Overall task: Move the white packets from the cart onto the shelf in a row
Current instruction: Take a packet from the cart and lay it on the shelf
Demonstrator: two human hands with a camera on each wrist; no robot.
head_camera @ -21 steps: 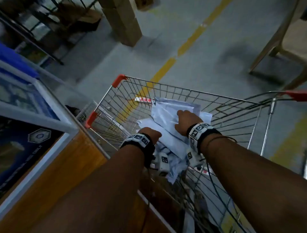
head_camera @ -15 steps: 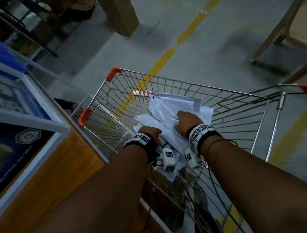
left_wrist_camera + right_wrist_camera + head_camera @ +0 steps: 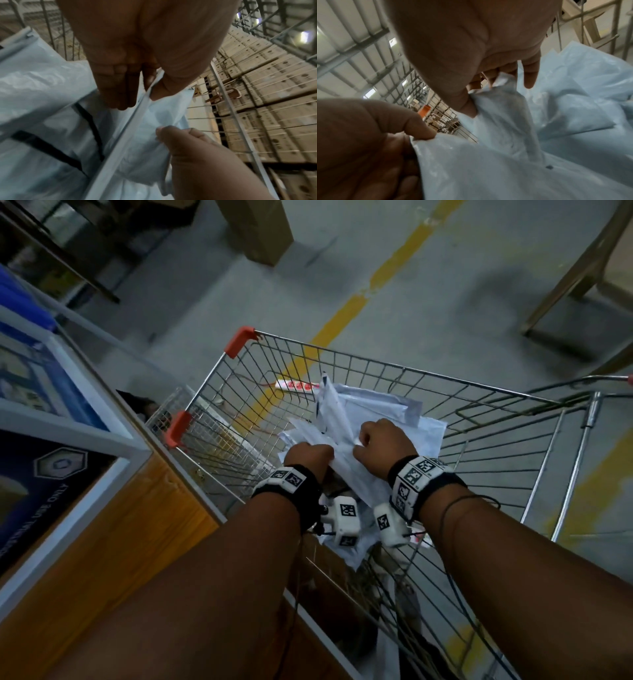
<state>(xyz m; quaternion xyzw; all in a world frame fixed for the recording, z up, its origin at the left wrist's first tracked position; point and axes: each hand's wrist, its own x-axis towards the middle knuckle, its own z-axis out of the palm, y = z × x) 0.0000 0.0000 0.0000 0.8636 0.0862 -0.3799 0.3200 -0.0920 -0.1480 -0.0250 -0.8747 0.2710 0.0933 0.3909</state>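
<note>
A pile of white plastic packets [image 3: 404,426] lies in a wire shopping cart [image 3: 479,419] with red corner guards. Both hands reach into it. My left hand [image 3: 310,455] and right hand [image 3: 380,440] sit close together, each pinching the near edge of one white packet [image 3: 330,409], which stands tilted up on its edge above the pile. In the left wrist view the left hand [image 3: 130,86] has thumb and fingers closed on the packet's seam [image 3: 137,121]. The right wrist view shows the right hand [image 3: 479,97] bunching a corner of the packet [image 3: 496,155].
A wooden shelf unit [image 3: 102,535] with a blue and white framed panel stands against the cart's left side. Behind the cart, a red and white power strip [image 3: 294,385] lies on the grey floor beside a yellow line. A cardboard box [image 3: 253,231] and chair legs [image 3: 565,289] stand farther off.
The two hands have come closer together on the pile. One packet has been raised from lying flat to standing on its edge between them.
</note>
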